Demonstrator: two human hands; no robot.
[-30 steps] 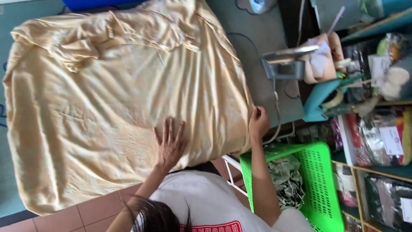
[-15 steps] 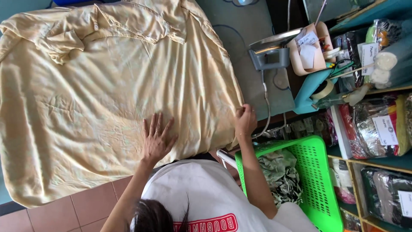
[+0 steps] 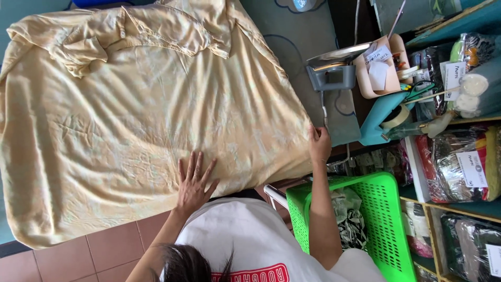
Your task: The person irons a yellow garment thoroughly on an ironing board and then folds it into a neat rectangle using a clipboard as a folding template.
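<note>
The yellow garment (image 3: 141,115) lies spread before you, long axis running left-right, collar at the far left. Your left hand (image 3: 194,183) presses flat, fingers splayed; your right hand (image 3: 319,143) seemingly pinches the hem beside the iron (image 3: 332,73).

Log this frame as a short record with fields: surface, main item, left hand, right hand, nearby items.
surface: grey-green padded board
main item: pale yellow garment spread out flat, wrinkled, collar end bunched at the far edge
left hand: left hand flat on the cloth, fingers spread, near the front edge
right hand: right hand gripping the cloth's right edge
nearby items: iron standing on the board; green plastic basket with patterned fabric inside; shelves with wrapped goods at right
</note>
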